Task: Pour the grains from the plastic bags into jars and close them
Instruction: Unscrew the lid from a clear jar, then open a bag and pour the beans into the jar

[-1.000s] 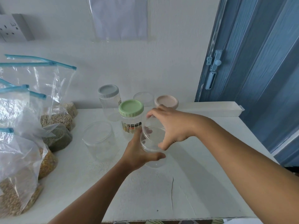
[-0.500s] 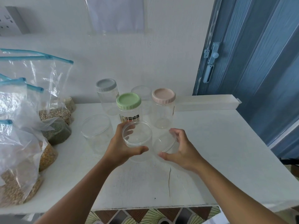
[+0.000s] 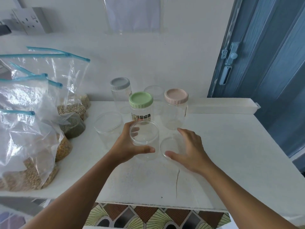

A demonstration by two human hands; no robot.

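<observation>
Fingers (image 3: 132, 132) of the left hand (image 3: 127, 146): curled round a clear, lidless plastic jar (image 3: 145, 139), thumb across its near wall; jar stood upright on the bench (image 3: 214, 154), empty.

Fingers (image 3: 182, 131) of the right hand (image 3: 189, 149): spread and relaxed, arched over a clear round plastic lid (image 3: 168, 146) that lay flat on the bench just right of the held jar; whether they touched the lid could not be told.

Other jars, all apparently empty: a second clear lidless jar (image 3: 109, 126) just left of the held one; behind, a clear jar with a green ribbed screw lid (image 3: 140, 100), a clear jar with a grey lid (image 3: 120, 83) far left, a clear jar with a pink lid (image 3: 176, 96) to the right, and a clear-topped jar (image 3: 153, 90) at the far wall, its closure not discernible.

Clear zip-top plastic bags with blue closure strips (image 3: 33, 123): grouped upright at the left end of the bench, holding tan, yellow and dark green grains; all appeared full and sealed.

Progress, as judged: one jar opened and readied; no grain poured, no jar filled or closed. Nearly the whole task remained.

Surface: white painted bench, a fine crack running toward its near edge, patterned tiles below.

Room: white wall with a socket plate (image 3: 31, 20) top left, a clear sheet (image 3: 132, 14) fixed above the jars, a long white tray (image 3: 221, 105) along the far right, a blue panelled door with bolt (image 3: 264, 63) at right.
</observation>
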